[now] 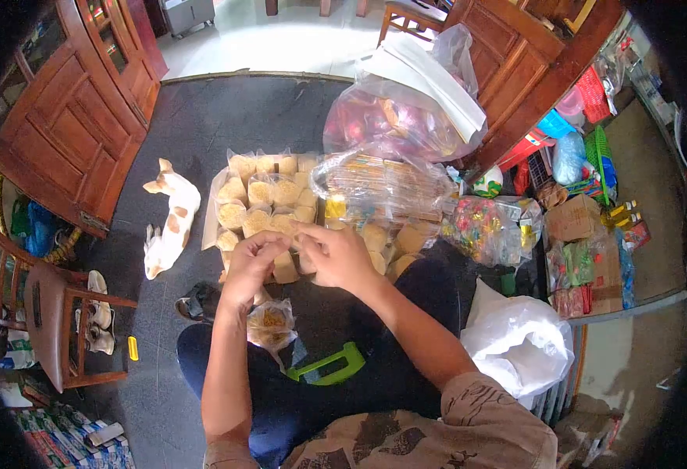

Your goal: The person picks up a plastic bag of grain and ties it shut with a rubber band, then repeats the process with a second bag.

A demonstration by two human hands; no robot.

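Observation:
My left hand point(254, 266) is raised over the near edge of a group of small clear bags of tan grains point(257, 193), its fingers bent together. To its right my right hand point(336, 254) has its thumb and forefinger extended toward the left hand. Whether anything thin is between the fingers is too small to tell. Below my left wrist lies one clear bag of yellowish contents point(271, 322). A green-handled tool point(332, 366) rests by my lap. Bundled sticks in clear plastic point(390, 186) lie right of the grain bags.
A white and brown dog point(178, 215) lies on the dark floor at the left, near a chair point(50, 324). Large plastic bag point(390, 117) stands behind the bundles. At the right are a white sack point(519, 344), a bag of colourful packets point(488, 227) and a cardboard box point(574, 219).

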